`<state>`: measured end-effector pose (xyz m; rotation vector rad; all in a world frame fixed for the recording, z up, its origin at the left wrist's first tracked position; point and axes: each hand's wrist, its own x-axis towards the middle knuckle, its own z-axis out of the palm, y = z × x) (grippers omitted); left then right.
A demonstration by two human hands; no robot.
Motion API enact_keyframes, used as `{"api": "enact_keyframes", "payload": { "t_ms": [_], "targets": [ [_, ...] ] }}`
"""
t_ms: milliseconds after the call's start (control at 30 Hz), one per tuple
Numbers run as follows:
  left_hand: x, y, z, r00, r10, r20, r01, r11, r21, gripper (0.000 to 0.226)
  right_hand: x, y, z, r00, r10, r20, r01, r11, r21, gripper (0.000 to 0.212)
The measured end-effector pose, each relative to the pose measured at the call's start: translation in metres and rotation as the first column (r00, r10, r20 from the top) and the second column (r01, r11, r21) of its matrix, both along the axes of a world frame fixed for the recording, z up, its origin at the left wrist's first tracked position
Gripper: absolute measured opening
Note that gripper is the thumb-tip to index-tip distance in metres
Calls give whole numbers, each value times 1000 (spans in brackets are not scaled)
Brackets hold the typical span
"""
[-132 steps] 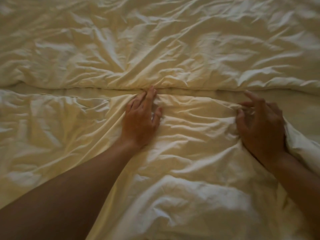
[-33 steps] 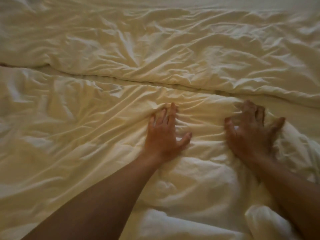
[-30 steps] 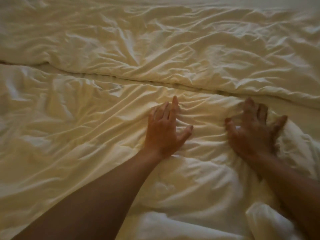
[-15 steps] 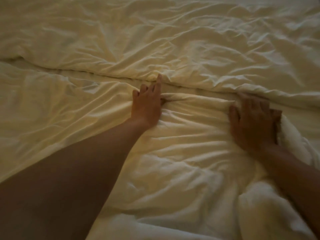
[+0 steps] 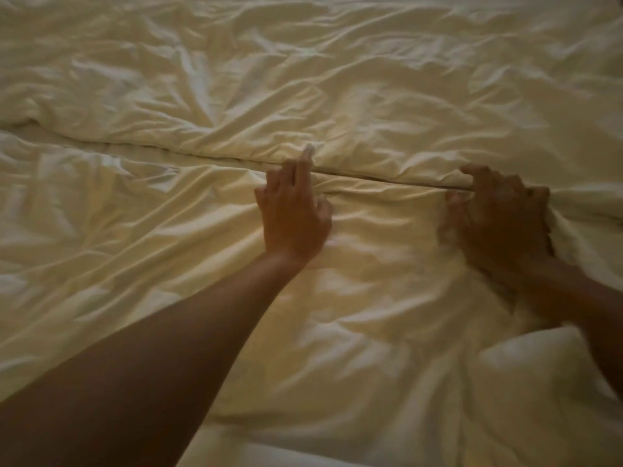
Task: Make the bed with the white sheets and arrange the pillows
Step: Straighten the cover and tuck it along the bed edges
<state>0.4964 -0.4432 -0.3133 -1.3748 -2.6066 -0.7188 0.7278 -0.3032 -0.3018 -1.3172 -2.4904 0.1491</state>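
A rumpled white sheet fills the head view in two layers. The far layer (image 5: 337,79) ends in a long edge running left to right, and the near layer (image 5: 151,251) butts up against it. My left hand (image 5: 293,214) lies flat on the near layer at that edge, fingers fairly straight, fingertips touching the seam. My right hand (image 5: 499,217) presses on the same edge further right. Its fingers are bent and spread, and the hand is blurred. Fabric bunches beside its little finger. No pillow is in view.
A puffed-up fold of the white sheet (image 5: 526,362) rises at the lower right, beside my right forearm. Creased bedding covers the whole view out to every border; no bed edge or floor shows.
Both hands slid away from me across the near layer, pushing its edge up against the far layer. The strip that showed between the two layers has closed under my hands.
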Motion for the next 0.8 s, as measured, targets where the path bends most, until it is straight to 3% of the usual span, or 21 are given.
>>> {"api": "enact_keyframes", "payload": {
  "t_ms": [67, 167, 300, 467, 600, 700, 800],
  "targets": [
    [15, -2, -4, 990, -123, 65, 125, 992, -19, 73, -13, -5, 3, 996, -84, 13, 84, 996, -34, 42],
    [23, 2, -14, 959, -143, 246, 208, 941, -267, 78, -30, -17, -2, 987, -162, 14, 162, 986, -23, 42],
    [24, 7, -25, 962, -125, 242, 213, 900, -381, 85, -43, -29, -22, 966, -260, -10, 258, 962, -93, 47],
    [17, 0, -34, 966, -166, 199, 227, 913, -340, 83, -19, -11, -29, 999, -49, -12, 47, 990, -132, 47],
    [14, -1, -35, 966, -177, 187, 236, 900, -365, 81, 7, 20, -11, 984, 131, 121, -110, 981, -161, 53],
    [16, 5, -22, 959, -157, 237, 242, 888, -391, 83, -4, 17, 3, 979, 109, 172, -53, 953, -298, 55],
    [24, -12, -5, 949, -133, 286, 230, 912, -339, 87, -16, 2, 23, 927, 78, 368, 27, 962, -272, 72]
  ]
}}
